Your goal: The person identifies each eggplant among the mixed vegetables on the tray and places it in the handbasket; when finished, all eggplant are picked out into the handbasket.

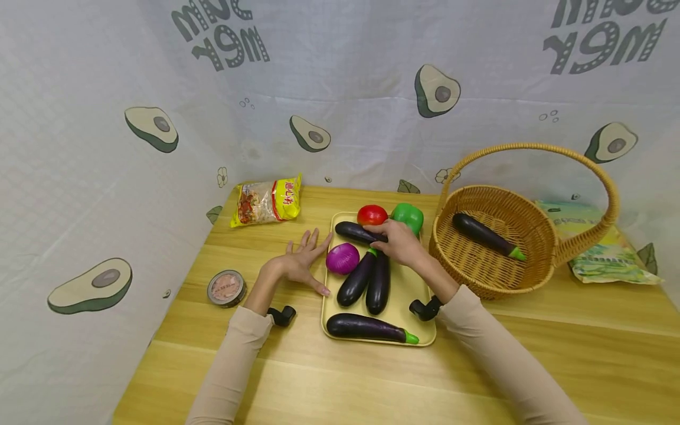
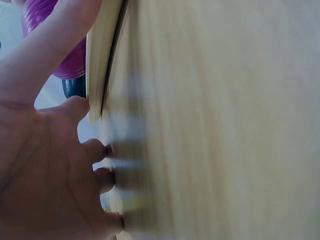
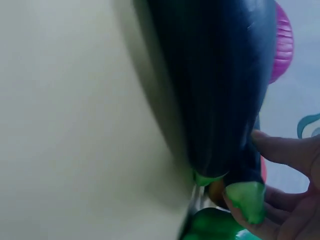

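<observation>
My right hand [image 1: 401, 243] pinches the stem end of an eggplant [image 1: 352, 231] between thumb and fingers, at the far part of a pale yellow tray [image 1: 411, 289]. That eggplant's green cap [image 3: 246, 197] shows between the fingers in the right wrist view. Spread wide, my left hand [image 1: 297, 264] is at the tray's left side, with thumb and index fingertips right at the rim. Nearby in the tray lie a purple onion [image 1: 342, 258], two slanted eggplants [image 1: 355, 280] and another eggplant [image 1: 363, 327] along the near edge. A red tomato [image 1: 372, 214] and a green bell pepper [image 1: 409, 216] sit at the far end.
Right of the tray stands a tall-handled wicker basket [image 1: 451, 268] holding one eggplant [image 1: 482, 233]. Behind it lies a green-yellow packet [image 1: 605, 251]. A yellow food bag [image 1: 260, 202] is at the back left, and a round tin [image 1: 226, 288] near my left wrist.
</observation>
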The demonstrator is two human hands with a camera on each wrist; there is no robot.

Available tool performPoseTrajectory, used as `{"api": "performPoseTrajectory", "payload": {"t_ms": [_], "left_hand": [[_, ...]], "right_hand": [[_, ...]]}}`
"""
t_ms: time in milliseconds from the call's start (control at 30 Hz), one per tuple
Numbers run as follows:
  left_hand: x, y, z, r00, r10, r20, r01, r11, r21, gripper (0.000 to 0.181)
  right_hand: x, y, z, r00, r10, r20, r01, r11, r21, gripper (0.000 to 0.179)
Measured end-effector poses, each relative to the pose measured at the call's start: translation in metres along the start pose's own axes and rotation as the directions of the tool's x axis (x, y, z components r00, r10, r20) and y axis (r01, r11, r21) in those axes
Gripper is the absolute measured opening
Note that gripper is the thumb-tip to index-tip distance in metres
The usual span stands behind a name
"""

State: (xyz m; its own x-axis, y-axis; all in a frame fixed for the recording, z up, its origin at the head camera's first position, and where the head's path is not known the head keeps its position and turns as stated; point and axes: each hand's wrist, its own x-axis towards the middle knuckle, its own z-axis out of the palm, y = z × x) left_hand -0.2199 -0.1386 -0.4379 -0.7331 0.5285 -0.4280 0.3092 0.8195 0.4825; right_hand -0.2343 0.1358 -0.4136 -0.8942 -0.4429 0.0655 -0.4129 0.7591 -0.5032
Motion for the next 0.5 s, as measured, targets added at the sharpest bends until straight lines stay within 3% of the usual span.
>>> {"api": "performPoseTrajectory", "payload": {"t_ms": [200, 500], "left_hand": [[-0.0011, 0.0001, 0.0013, 1.000, -0.007, 0.005, 0.007, 1.000, 0.003, 0.136], [0.0004, -0.0017, 0.0009, 1.000, -0.003, 0.004, 0.003, 1.000, 0.002, 0.135]], "right_hand": [[-0.0014, 0.0012, 0.0018, 1.000, -0.014, -0.020, 0.014, 1.000, -0.023, 0.042], [-0.0026, 0.0029, -0.0028, 0.998, -0.058, -0.006, 0.058, 0.997, 0.054, 0.040]]}}
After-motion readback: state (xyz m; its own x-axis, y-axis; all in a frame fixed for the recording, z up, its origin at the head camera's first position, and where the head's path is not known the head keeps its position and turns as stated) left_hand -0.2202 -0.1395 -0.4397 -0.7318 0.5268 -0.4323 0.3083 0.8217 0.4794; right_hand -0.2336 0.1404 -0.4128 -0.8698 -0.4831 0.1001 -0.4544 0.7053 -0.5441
